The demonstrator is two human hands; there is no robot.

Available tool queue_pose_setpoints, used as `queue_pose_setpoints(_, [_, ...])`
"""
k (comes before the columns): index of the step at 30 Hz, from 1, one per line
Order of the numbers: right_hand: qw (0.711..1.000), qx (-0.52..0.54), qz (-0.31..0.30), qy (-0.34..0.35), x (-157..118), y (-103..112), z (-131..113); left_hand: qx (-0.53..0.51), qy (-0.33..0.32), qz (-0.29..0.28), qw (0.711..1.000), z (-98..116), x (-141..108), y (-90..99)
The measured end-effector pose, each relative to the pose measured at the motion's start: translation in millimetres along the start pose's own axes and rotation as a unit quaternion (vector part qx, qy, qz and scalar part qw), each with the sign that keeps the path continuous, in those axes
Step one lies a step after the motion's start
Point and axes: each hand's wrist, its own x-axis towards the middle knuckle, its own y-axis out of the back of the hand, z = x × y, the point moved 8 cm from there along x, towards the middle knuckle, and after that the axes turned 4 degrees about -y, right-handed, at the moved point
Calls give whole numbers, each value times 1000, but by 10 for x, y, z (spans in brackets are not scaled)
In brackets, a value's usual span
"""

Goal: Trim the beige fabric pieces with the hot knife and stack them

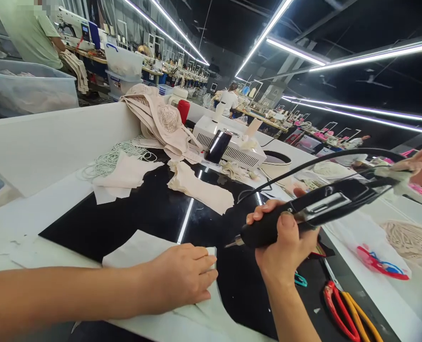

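Observation:
My right hand (285, 242) is wrapped round a black corded handheld tool (268, 228) with a narrow metal tip, thumb on top of its body. The tip points left, a little above the glossy black board (154, 209). Across the front of the board lies a white fabric piece (136, 249), and my left hand (186, 275) presses on its right end with bent fingers. The left thumb is hidden. Beyond the hands are a beige fabric piece (207, 190) and a pale folded piece (125, 171). Scissors (342, 304) with red and orange handles lie by my right forearm.
Beige garment parts (157, 114) are heaped at the back, beside pale green cord (114, 156). A white vented box (232, 137) stands behind a black phone-like object (218, 147). The tool's cable (325, 154) arches rightward. A plastic bag (357, 237) lies right. People work at machines beyond.

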Motion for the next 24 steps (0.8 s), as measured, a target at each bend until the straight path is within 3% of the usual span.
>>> queue_pose_setpoints(8, [999, 16, -22, -21, 14, -102, 166, -5, 8, 12, 1000, 9, -3, 27])
queue_pose_setpoints(24, [998, 36, -23, -41, -47, -93, 144, -20, 22, -1, 1000, -30, -7, 7])
